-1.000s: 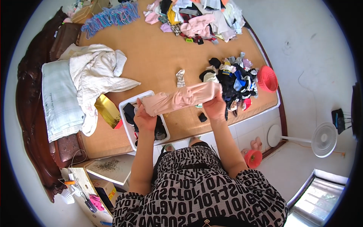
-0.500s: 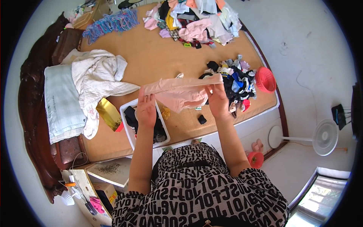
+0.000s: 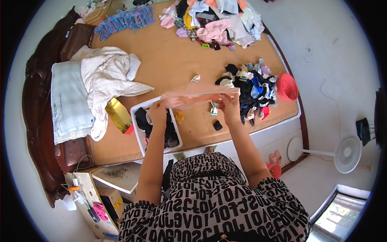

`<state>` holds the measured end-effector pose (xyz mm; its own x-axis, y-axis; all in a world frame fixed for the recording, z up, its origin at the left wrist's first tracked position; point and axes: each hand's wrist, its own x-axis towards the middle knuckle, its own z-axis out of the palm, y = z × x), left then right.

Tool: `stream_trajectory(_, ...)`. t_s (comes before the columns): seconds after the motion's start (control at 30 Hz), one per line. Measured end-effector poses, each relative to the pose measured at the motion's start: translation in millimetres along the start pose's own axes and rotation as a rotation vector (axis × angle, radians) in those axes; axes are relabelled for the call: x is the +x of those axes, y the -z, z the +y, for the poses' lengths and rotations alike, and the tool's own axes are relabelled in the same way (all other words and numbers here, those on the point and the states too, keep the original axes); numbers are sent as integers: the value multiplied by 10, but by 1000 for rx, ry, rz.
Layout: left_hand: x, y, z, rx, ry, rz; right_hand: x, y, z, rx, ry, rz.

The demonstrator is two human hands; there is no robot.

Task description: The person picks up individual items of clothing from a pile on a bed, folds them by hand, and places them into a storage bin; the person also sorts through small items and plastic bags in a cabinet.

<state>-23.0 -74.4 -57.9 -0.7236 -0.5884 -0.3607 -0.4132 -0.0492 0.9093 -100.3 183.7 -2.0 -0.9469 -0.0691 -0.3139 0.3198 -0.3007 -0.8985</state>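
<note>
A light pink garment (image 3: 191, 98), thin and with a long straight edge, is stretched sideways in the air above the bed. My left hand (image 3: 158, 114) pinches its left end, over a white plastic bin (image 3: 179, 143) that has dark clothing inside. At the other end, my right hand (image 3: 230, 109) grips the cloth between thumb and fingers, near a pile of small mixed clothes (image 3: 254, 88). The garment's exact kind is hard to make out. Below it on the bed lie a small black cloth (image 3: 217, 125) and a yellow cloth (image 3: 179, 116).
At the far side sits a large clothes heap (image 3: 217, 28), left of it blue hangers (image 3: 125, 22). A white quilt (image 3: 109, 72), a folded plaid cover (image 3: 70, 105) and a gold box (image 3: 118, 115) are leftward. To the right stand a red basket (image 3: 287, 86) and a fan (image 3: 347, 153).
The garment has gone from hanging with its front spread to a narrower, flatter strip. My left hand has turned from palm showing to a pinch; the view has shifted slightly.
</note>
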Motion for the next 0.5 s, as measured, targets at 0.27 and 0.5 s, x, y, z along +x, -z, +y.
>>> stream_trajectory(0.27, -478, -174, 556, -1067, 307, -561, 4, -16, 546, -174, -20, 56)
stream_trajectory(0.5, -871, -342, 844, -1195, 504, -1055, -115, -207, 698, -260, -490, -480)
